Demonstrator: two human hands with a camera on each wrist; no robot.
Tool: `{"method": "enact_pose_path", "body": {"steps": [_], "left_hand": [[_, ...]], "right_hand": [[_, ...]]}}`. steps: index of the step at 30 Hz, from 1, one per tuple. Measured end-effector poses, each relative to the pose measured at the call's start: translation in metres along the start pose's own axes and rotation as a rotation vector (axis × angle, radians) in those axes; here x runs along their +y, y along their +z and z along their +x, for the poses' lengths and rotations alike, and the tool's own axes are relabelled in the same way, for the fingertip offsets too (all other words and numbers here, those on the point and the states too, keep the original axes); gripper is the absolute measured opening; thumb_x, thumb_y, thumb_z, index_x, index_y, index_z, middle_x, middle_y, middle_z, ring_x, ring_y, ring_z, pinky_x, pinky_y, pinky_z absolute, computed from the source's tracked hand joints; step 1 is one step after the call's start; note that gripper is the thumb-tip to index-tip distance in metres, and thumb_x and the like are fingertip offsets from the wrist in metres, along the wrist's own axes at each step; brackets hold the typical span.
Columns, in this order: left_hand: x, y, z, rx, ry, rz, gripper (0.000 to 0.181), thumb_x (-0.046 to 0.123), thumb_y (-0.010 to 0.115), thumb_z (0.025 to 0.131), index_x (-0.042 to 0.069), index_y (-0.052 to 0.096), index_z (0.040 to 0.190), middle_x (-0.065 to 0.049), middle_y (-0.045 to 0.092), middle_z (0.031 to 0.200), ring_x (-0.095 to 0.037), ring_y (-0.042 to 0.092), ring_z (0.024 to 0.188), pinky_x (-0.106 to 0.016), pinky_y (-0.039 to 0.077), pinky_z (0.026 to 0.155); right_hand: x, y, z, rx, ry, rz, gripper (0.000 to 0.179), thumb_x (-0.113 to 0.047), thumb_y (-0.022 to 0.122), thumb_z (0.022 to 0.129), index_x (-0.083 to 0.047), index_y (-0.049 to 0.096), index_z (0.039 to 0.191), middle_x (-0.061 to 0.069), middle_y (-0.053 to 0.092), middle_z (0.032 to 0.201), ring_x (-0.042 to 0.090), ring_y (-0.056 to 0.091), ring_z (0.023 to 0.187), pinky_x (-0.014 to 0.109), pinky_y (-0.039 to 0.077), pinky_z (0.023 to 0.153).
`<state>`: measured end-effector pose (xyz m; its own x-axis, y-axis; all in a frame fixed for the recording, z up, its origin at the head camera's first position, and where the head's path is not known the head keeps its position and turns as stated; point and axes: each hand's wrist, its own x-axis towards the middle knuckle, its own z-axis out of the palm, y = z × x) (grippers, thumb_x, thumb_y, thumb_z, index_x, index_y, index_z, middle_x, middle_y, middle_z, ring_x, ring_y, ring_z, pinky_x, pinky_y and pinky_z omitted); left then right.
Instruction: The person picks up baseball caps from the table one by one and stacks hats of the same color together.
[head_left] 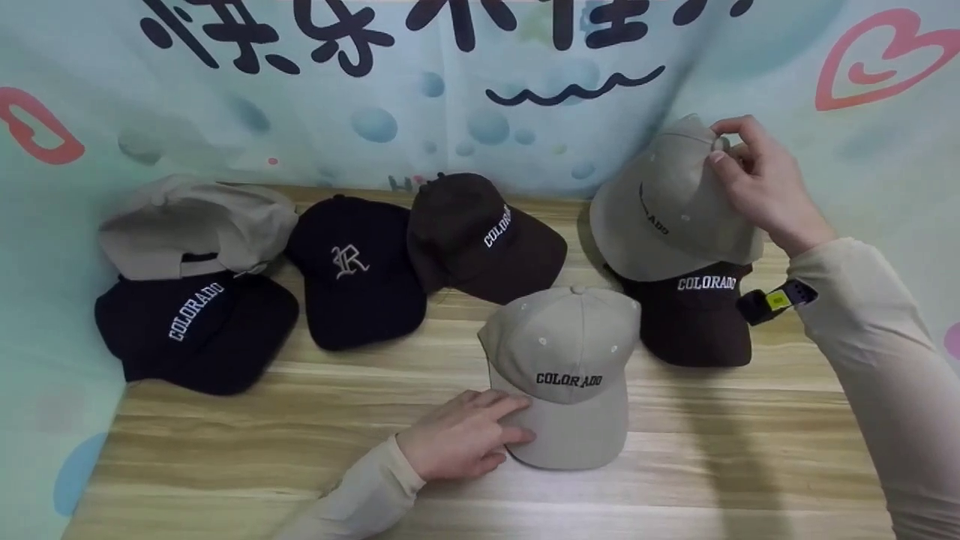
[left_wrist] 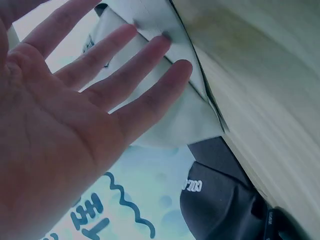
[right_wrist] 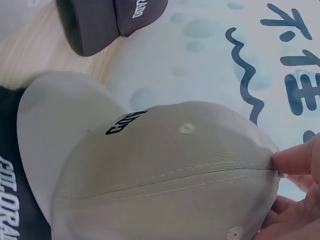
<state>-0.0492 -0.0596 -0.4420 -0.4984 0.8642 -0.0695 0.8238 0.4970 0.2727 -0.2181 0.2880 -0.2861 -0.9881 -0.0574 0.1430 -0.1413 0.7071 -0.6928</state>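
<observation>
My right hand pinches the top of a beige cap at the back right, thumb and fingertips at the crown. In the right wrist view that beige cap shows its stitched seam, eyelets and part of its lettering. It overlaps a dark cap with white COLORADO lettering. At front centre another beige cap lies brim toward me, with dark COLORADO lettering. My left hand is at the left side of its brim, fingertips over the edge. The left wrist view shows those fingers extended.
Along the back left stand a beige cap over a navy COLORADO cap, a navy cap with an R, and a dark brown cap. A printed cloth backdrop rises behind the wooden table.
</observation>
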Motion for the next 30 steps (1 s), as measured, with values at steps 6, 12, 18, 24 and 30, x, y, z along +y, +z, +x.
{"method": "enact_pose_path", "body": {"steps": [6, 12, 18, 24, 30], "left_hand": [[-0.003, 0.005, 0.000, 0.035, 0.028, -0.016, 0.039, 0.023, 0.067, 0.090, 0.028, 0.064, 0.129, -0.003, 0.042, 0.148, -0.025, 0.041, 0.132, -0.045, 0.042, 0.098], [-0.011, 0.005, 0.007, 0.016, 0.001, -0.065, 0.037, 0.023, 0.064, 0.092, 0.027, 0.064, 0.130, -0.002, 0.041, 0.149, -0.024, 0.038, 0.135, -0.044, 0.040, 0.101], [-0.016, 0.003, 0.013, -0.008, -0.025, -0.068, 0.039, 0.024, 0.061, 0.094, 0.027, 0.061, 0.133, -0.003, 0.038, 0.151, -0.025, 0.034, 0.137, -0.046, 0.039, 0.102], [-0.019, 0.001, 0.018, -0.002, -0.028, -0.076, 0.039, 0.023, 0.061, 0.094, 0.026, 0.061, 0.133, -0.004, 0.037, 0.152, -0.026, 0.033, 0.138, -0.046, 0.039, 0.102], [-0.018, -0.003, 0.019, -0.024, -0.024, -0.072, 0.041, 0.025, 0.062, 0.094, 0.026, 0.060, 0.134, -0.004, 0.035, 0.153, -0.026, 0.032, 0.138, -0.047, 0.039, 0.102]], "right_hand": [[-0.007, -0.014, -0.001, -0.012, -0.025, -0.034, 0.033, -0.025, 0.047, 0.100, -0.019, 0.048, 0.133, 0.011, 0.057, 0.102, 0.014, 0.053, 0.084, 0.032, 0.042, 0.082], [-0.015, -0.029, -0.003, -0.014, -0.068, -0.010, 0.032, -0.024, 0.050, 0.100, -0.020, 0.048, 0.131, 0.005, 0.055, 0.106, 0.008, 0.058, 0.093, 0.032, 0.043, 0.087], [-0.021, -0.036, -0.005, 0.003, -0.148, 0.035, 0.029, -0.017, 0.051, 0.099, -0.017, 0.052, 0.128, 0.002, 0.055, 0.099, 0.011, 0.056, 0.086, 0.025, 0.041, 0.078], [-0.030, -0.041, -0.009, 0.015, -0.281, -0.059, 0.031, -0.013, 0.052, 0.097, -0.010, 0.053, 0.128, 0.000, 0.054, 0.088, 0.011, 0.048, 0.068, 0.022, 0.035, 0.065], [-0.041, -0.049, -0.015, 0.015, -0.426, -0.203, 0.030, -0.005, 0.053, 0.093, 0.000, 0.053, 0.124, -0.010, 0.053, 0.085, 0.006, 0.040, 0.059, 0.021, 0.032, 0.059]]}}
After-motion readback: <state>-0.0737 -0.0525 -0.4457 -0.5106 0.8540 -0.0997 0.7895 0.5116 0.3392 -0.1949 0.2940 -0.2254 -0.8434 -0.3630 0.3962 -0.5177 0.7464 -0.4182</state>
